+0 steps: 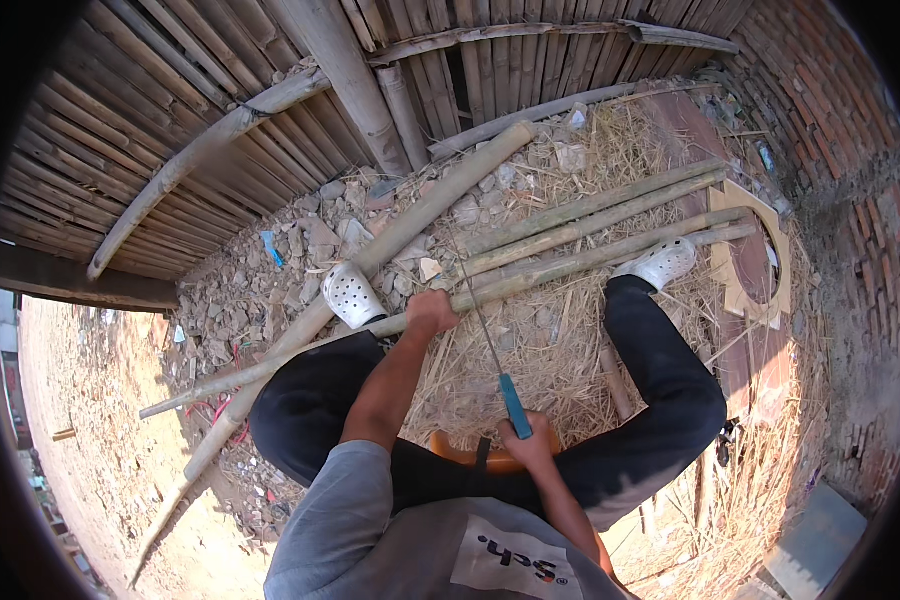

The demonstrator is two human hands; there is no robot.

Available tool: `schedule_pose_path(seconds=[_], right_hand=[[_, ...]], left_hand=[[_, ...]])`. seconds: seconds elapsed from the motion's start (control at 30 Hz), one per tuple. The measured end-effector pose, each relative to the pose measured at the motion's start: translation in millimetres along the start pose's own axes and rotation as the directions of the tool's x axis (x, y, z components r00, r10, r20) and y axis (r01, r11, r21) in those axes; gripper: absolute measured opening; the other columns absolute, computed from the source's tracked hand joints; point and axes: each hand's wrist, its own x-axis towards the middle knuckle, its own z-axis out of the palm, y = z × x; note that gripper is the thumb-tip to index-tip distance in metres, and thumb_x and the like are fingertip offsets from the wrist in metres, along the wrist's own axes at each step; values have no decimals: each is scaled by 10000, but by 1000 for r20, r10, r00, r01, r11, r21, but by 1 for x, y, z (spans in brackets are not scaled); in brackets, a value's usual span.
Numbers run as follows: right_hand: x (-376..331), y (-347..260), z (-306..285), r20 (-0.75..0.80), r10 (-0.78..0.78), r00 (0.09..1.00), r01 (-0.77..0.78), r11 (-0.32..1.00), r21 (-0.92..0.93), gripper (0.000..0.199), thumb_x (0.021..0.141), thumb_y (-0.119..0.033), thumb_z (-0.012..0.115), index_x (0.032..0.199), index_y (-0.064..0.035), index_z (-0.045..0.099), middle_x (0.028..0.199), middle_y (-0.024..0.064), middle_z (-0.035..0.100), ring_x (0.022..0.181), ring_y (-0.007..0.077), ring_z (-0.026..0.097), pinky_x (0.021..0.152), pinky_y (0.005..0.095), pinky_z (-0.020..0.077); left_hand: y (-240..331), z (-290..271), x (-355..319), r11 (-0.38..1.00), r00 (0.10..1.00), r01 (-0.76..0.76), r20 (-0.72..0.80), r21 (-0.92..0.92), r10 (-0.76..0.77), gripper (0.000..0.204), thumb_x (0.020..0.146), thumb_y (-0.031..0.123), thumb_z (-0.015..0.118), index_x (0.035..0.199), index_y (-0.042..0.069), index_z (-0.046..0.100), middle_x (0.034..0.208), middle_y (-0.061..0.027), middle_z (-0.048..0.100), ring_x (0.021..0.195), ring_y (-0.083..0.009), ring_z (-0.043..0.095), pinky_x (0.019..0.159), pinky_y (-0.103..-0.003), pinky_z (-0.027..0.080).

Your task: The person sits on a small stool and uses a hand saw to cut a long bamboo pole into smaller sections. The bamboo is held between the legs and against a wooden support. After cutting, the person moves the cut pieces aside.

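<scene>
Left hand [434,312]: fingers closed around a long, slim, greenish-brown wooden pole [540,279]. Right hand [528,440]: fingers wrapped on the handle of a teal-handled, thin-bladed saw [513,400]. Blade crosses the pole just right of the left hand; I cannot tell whether teeth bite. Step in hand, I judge: sawing the pole; next move calls for straight strokes, left grip firm. Pole slants over straw-strewn ground [480,370], right end toward its right edge. I read open room between the knees; slatted bamboo wall [540,75] bounds the far edge, red brick wall [850,200] the right.
</scene>
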Motion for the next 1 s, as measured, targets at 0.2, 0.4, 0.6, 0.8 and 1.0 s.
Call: schedule_pose_path(seconds=[0.2,0.4,0.6,0.8,1.0], right_hand=[[-53,-18,-26,89,-4,996,3,1000,18,167,734,-91,658,626,5,574,512,84,549,498,111,589,499,297,457],[-34,5,-19,35,-39,999,38,999,19,187,741,-116,667,620,-18,565,508,85,534,479,111,543,490,300,440],[-22,-6,-12,5,-74,997,74,997,18,221,738,-75,655,576,-9,518,485,25,460,487,51,464,452,284,388],[-69,4,-37,6,-91,996,91,996,-4,249,738,-72,649,554,-24,487,488,18,459,478,57,459,442,275,371],[6,-4,3,34,-62,998,61,998,19,182,746,-104,662,628,-7,563,507,70,509,475,115,523,482,307,425]], left_hand=[[-4,-16,0,999,1000,31,2,-16,-31,453,709,344,659,1072,76,703,1140,-160,669,1061,-292,648,915,-386,516],[0,-12,-4,1000,1000,-15,23,8,15,470,722,341,640,1093,58,690,1157,-162,662,1073,-284,643,920,-387,514],[2,-16,6,1000,1000,-15,15,-28,15,467,706,325,634,1079,49,693,1144,-165,666,1062,-294,647,918,-388,514],[-2,-22,-5,999,992,18,124,-27,-15,481,666,272,624,1075,27,690,1141,-178,665,1071,-305,643,918,-393,510],[-8,-3,8,999,992,14,125,-44,-8,503,655,263,621,1086,11,681,1148,-195,658,1078,-311,639,928,-398,503]])
